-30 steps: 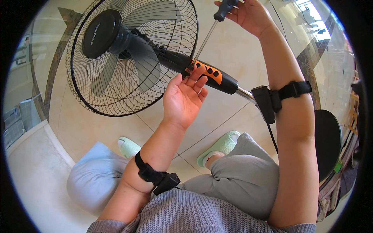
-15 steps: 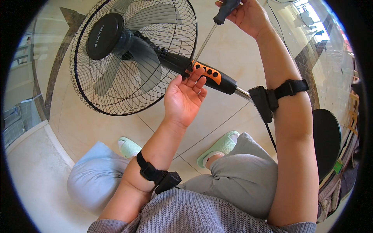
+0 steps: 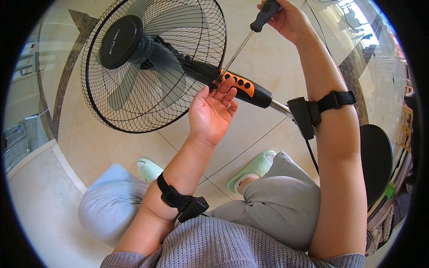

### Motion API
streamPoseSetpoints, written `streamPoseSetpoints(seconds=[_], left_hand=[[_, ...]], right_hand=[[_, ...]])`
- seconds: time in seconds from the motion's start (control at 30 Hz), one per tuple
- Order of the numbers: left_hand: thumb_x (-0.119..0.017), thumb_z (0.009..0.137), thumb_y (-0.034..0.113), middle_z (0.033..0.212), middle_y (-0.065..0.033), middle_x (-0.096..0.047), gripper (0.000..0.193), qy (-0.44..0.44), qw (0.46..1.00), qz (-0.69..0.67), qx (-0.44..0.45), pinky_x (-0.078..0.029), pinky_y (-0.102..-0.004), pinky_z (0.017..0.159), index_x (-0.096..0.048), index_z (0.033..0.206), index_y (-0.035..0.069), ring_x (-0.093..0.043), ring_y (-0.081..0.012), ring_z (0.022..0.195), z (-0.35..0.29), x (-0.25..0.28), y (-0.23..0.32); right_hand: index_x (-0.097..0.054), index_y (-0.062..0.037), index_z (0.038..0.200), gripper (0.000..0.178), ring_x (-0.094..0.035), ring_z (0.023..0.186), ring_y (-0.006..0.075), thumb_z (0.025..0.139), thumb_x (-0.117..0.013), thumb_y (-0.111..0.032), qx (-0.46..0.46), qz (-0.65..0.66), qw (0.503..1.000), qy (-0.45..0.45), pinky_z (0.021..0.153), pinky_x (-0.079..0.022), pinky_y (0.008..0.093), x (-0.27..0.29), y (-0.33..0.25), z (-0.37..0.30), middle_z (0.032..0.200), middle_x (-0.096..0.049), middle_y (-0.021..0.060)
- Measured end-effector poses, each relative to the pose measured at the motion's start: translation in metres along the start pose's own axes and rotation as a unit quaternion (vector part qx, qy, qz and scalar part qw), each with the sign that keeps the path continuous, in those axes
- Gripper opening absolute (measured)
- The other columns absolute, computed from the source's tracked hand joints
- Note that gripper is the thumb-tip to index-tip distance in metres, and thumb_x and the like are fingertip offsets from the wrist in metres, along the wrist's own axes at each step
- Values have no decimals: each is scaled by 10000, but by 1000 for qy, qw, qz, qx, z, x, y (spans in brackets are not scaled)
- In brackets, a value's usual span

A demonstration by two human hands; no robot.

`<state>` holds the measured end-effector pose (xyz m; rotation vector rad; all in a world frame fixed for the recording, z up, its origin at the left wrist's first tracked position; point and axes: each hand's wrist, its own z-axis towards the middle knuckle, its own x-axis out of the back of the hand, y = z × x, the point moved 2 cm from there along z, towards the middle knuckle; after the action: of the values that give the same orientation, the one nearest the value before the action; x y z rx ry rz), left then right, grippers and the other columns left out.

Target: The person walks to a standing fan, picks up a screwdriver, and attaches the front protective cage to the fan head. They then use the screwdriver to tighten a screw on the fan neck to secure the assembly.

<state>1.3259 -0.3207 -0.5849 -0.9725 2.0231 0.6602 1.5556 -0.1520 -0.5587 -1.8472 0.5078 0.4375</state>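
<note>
A black pedestal fan (image 3: 201, 70) with a wire cage and grey blades leans across the upper left, its orange control panel (image 3: 248, 88) facing up. My right hand (image 3: 290, 21) grips the dark handle of a screwdriver (image 3: 243, 45), held aslant. The screwdriver's tip meets the fan's neck joint beside the panel; the exact contact point is too small to make out. Below that joint, my left hand (image 3: 211, 115) has its palm turned up and its fingers half curled, steadying the fan at the joint with its fingertips.
The fan's metal pole (image 3: 281, 108) runs down right behind my right forearm toward a round black base (image 3: 374, 165). Tiled floor (image 3: 178, 149) lies below, with my green slippers (image 3: 149, 170) on it. A pale panel (image 3: 44, 192) stands at left; clutter lines the right edge.
My right hand and the screwdriver handle have shifted slightly right and down, while the tip stays at the joint. My left hand and the fan have barely moved.
</note>
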Motion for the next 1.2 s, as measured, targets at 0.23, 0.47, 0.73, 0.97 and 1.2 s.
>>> streamPoseSetpoints(seconds=[0.23,0.47,0.73,0.97,1.2], left_hand=[[-390,877,271,1133,-97,-569,344,-6,1000,-1,-1,-415,-352,789,-537,1097,51,-558,-193,947,1,0,0],[-403,869,273,1131,-96,-569,345,-18,1000,0,2,-412,-352,800,-540,1093,49,-556,-194,951,0,0,0],[-407,865,276,1141,-93,-562,351,-11,1000,-3,4,-409,-355,809,-536,1100,50,-545,-192,976,-1,0,1],[-408,866,279,1147,-94,-559,356,-31,999,-5,7,-408,-362,814,-531,1108,48,-545,-195,980,0,3,1],[-415,862,282,1145,-95,-561,363,-15,1000,-4,10,-406,-361,813,-521,1116,46,-548,-198,978,-1,3,1]], right_hand=[[-519,-71,955,215,-607,812,234,882,-465,-266,37,40,998,4,721,-505,384,3,1,2,874,-602,102],[-498,-79,1038,229,-604,869,268,876,-436,-228,-11,-10,999,48,771,-503,397,11,3,4,957,-595,143],[-493,-80,1032,233,-605,871,261,890,-441,-258,-1,-21,1000,-9,741,-512,402,8,-2,4,951,-600,132],[-507,-108,955,154,-619,809,243,876,-476,-236,-5,25,1000,-2,721,-518,383,6,2,-2,918,-609,107],[-497,-125,1055,221,-603,857,245,863,-494,-236,-14,-101,995,10,737,-506,392,10,1,5,954,-594,107]])
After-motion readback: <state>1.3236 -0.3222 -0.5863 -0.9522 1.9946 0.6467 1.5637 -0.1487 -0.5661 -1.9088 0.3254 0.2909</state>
